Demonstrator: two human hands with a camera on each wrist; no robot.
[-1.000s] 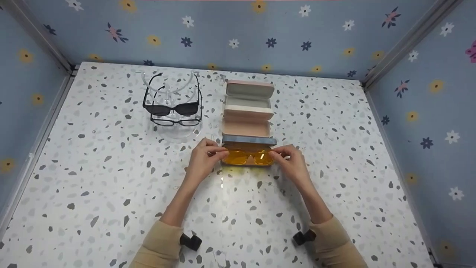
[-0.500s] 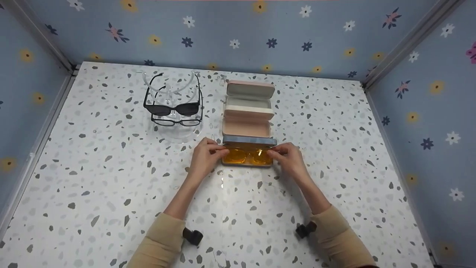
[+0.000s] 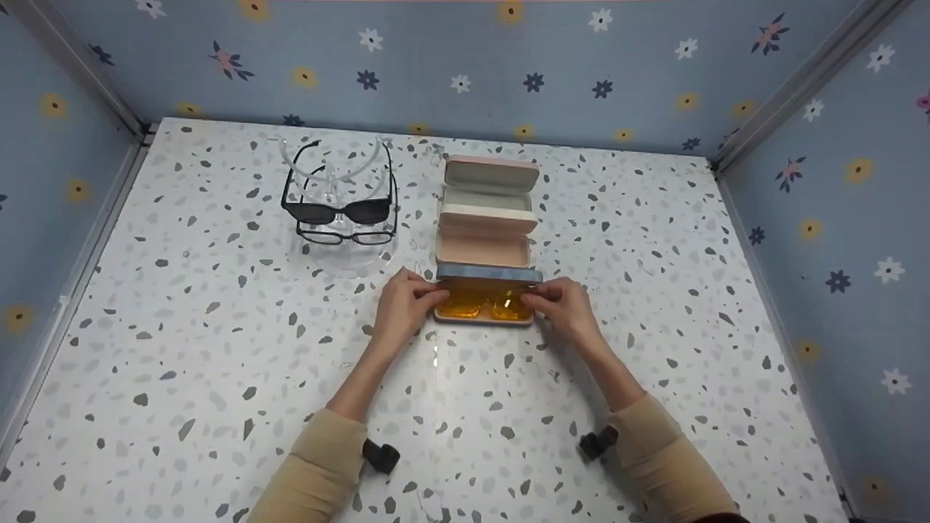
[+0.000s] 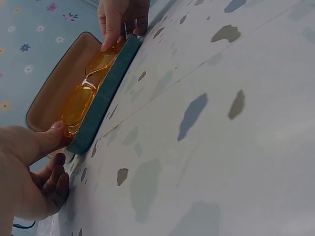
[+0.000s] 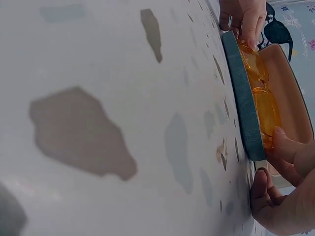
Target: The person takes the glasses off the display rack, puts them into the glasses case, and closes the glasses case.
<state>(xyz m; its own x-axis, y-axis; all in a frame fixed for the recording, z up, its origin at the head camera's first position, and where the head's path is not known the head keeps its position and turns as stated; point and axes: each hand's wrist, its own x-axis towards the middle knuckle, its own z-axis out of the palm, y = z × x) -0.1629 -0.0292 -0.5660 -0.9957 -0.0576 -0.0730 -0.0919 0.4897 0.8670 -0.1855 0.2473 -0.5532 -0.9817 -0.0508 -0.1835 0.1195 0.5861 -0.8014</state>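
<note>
Yellow-tinted glasses point(image 3: 463, 302) sit low inside an open blue-green glasses case point(image 4: 109, 91), their lenses partly above its front wall in the wrist views. My left hand point(image 3: 400, 306) pinches the left end of the glasses, its thumb at the lens edge. At the other end, my right hand point(image 3: 571, 309) holds them, thumb on the lens corner point(image 5: 268, 140). The remaining fingers of both hands are curled beside the case's ends. The case lid point(image 3: 488, 274) stands raised behind the glasses; their temples are hidden.
Behind stand an open case with a peach lining point(image 3: 482, 248) and an open case with a pale grey lining point(image 3: 491, 176). To the left, a clear stand bears black sunglasses point(image 3: 367, 212) and black-framed glasses point(image 3: 320, 237). Flower-patterned walls point(image 3: 494, 65) enclose the speckled table point(image 3: 465, 436).
The yellow glasses have gone down a little into the blue-green case, and both hands have followed them. The yellow glow on the table before the case has gone.
</note>
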